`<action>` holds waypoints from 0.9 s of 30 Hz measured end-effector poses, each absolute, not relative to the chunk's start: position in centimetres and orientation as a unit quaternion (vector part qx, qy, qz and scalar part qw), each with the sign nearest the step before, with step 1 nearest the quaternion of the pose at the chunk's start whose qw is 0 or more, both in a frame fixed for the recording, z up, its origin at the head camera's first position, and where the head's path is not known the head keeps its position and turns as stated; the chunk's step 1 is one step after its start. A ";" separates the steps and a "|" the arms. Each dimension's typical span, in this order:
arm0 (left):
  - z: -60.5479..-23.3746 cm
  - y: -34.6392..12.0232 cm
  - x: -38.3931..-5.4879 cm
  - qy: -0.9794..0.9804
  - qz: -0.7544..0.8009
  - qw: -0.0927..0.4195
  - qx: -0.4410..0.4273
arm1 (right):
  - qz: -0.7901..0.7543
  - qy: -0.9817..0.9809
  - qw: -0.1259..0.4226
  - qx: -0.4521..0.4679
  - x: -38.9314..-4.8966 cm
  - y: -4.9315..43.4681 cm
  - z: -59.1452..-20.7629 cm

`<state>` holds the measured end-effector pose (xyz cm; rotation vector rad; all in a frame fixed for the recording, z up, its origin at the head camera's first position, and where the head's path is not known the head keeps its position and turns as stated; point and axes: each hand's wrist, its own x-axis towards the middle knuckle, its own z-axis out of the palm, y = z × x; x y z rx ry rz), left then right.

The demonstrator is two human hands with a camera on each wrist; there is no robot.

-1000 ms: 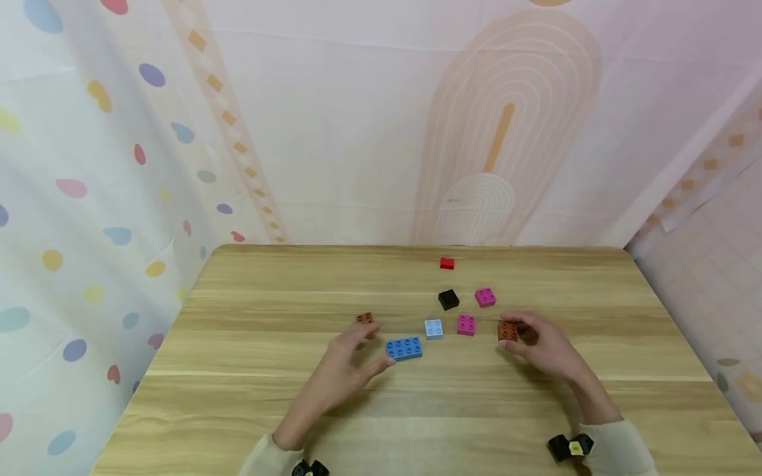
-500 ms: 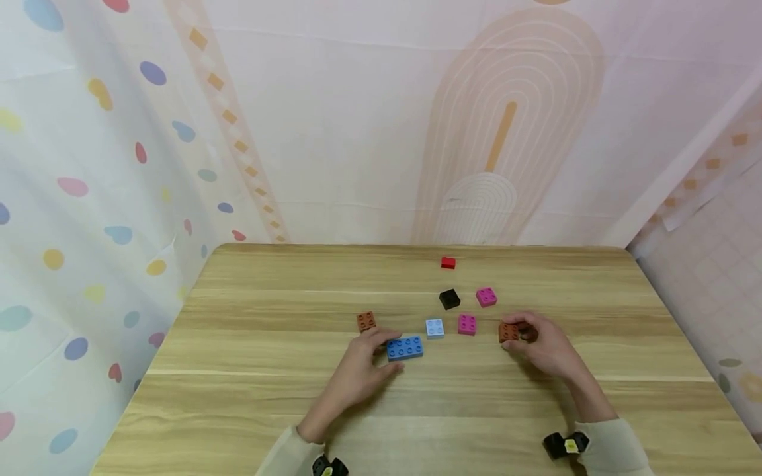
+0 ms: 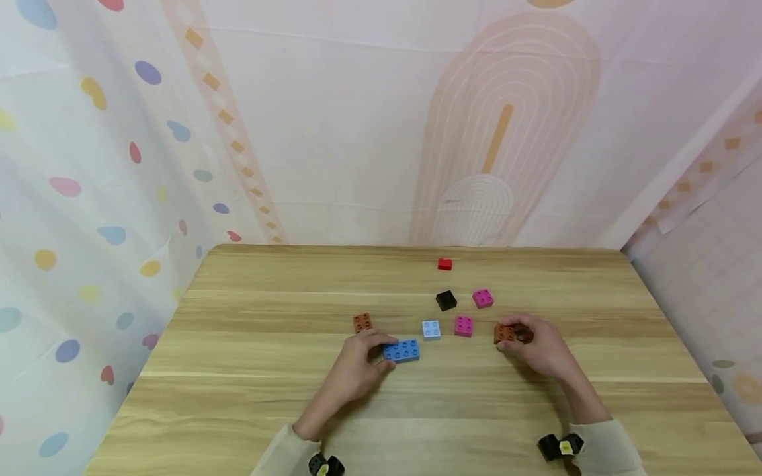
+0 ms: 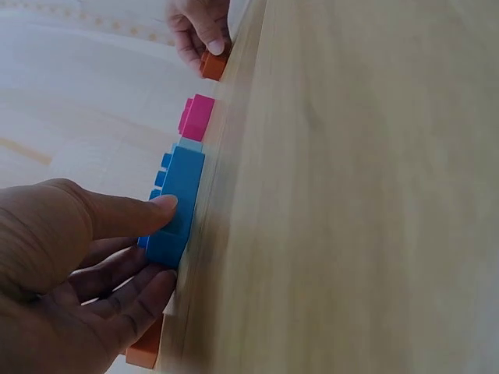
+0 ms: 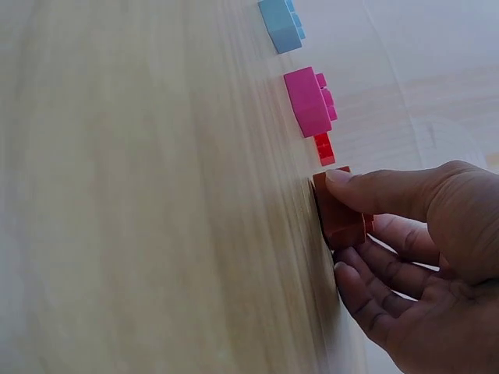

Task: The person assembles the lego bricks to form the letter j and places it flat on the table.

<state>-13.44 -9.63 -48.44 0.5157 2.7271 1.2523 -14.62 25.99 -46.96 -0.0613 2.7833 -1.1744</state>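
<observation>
A long blue toy brick (image 3: 405, 351) with two rows of studs lies on the table, its left end pinched between thumb and fingers of my left hand (image 3: 355, 370). In the left wrist view the thumb presses the near side of that blue brick (image 4: 182, 183). Just behind this hand sits a square brown brick (image 3: 362, 322), partly covered by the fingers. My right hand (image 3: 542, 347) pinches another brown brick (image 3: 503, 333) on the right. In the right wrist view the thumb lies on this brown brick's side (image 5: 339, 214), its base at or close to the tabletop.
Between the hands are a light blue brick (image 3: 431, 330) and a pink brick (image 3: 464, 326). Farther back lie a black brick (image 3: 446, 300), a second pink brick (image 3: 483, 298) and a small red brick (image 3: 444, 264). A patterned curtain (image 3: 345, 132) hangs behind the wooden table (image 3: 250, 297).
My left hand has moved right, from beside the left brown brick onto the long blue brick, and its fingers have closed on it. The right hand stays on its brown brick.
</observation>
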 end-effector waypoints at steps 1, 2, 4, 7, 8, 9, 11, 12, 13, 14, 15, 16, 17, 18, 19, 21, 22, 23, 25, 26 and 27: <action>-48.4 -9.6 -13.5 0.894 0.411 0.049 0.172 | -0.387 0.920 0.059 -0.020 -14.6 26.0 -46.9; -48.4 -9.7 -13.5 0.893 0.412 0.049 0.174 | -0.387 0.920 0.058 -0.020 -14.6 25.9 -46.9; -48.4 -9.6 -13.6 0.892 0.413 0.051 0.175 | -0.385 0.921 0.057 -0.021 -14.6 25.9 -46.9; -48.4 -9.6 -13.7 0.893 0.410 0.051 0.178 | -0.383 0.922 0.055 -0.023 -14.5 25.8 -46.8; -48.4 -9.6 -13.7 0.893 0.410 0.052 0.176 | -0.382 0.922 0.054 -0.023 -14.5 25.7 -46.8; -48.4 -9.7 -13.7 0.893 0.410 0.053 0.176 | -0.382 0.922 0.053 -0.025 -14.5 25.7 -46.8; -48.4 -9.7 -13.7 0.894 0.410 0.053 0.175 | -0.382 0.922 0.050 -0.031 -14.4 25.5 -46.7; -48.4 -9.8 -13.7 0.893 0.411 0.054 0.175 | -0.382 0.922 0.049 -0.034 -14.4 25.4 -46.7; -48.4 -9.8 -13.6 0.893 0.411 0.054 0.175 | -0.383 0.922 0.047 -0.037 -14.4 25.3 -46.7; -48.3 -9.9 -13.6 0.892 0.413 0.055 0.175 | -0.384 0.921 0.046 -0.040 -14.3 25.1 -46.7; -48.4 -9.9 -13.6 0.892 0.414 0.056 0.175 | -0.386 0.920 0.046 -0.043 -14.3 25.0 -46.7; -48.4 -9.9 -13.6 0.891 0.414 0.057 0.175 | -0.388 0.920 0.046 -0.044 -14.3 24.9 -46.7; -48.4 -10.0 -13.6 0.891 0.415 0.057 0.176 | -0.390 0.919 0.045 -0.046 -14.2 24.8 -46.6; -48.4 -10.0 -13.6 0.890 0.415 0.057 0.179 | -0.392 0.918 0.045 -0.047 -14.2 24.7 -46.6; -48.5 -10.0 -13.6 0.889 0.416 0.057 0.180 | -0.395 0.916 0.045 -0.050 -14.1 24.6 -46.5; -48.6 -10.0 -13.6 0.888 0.419 0.055 0.182 | -0.397 0.915 0.044 -0.055 -14.0 24.3 -46.2; -48.6 -10.0 -13.6 0.888 0.419 0.053 0.183 | -0.398 0.914 0.042 -0.059 -14.0 24.2 -46.1; -48.6 -10.0 -13.6 0.887 0.420 0.051 0.184 | -0.399 0.914 0.040 -0.063 -14.0 24.1 -46.0; -48.6 -10.0 -13.6 0.886 0.422 0.049 0.184 | -0.400 0.913 0.036 -0.070 -14.0 23.8 -45.9; -48.6 -10.0 -13.6 0.886 0.423 0.048 0.185 | -0.399 0.913 0.034 -0.072 -14.0 23.7 -45.8; -48.5 -10.0 -13.6 0.885 0.424 0.049 0.185 | -0.399 0.913 0.033 -0.075 -14.0 23.5 -45.7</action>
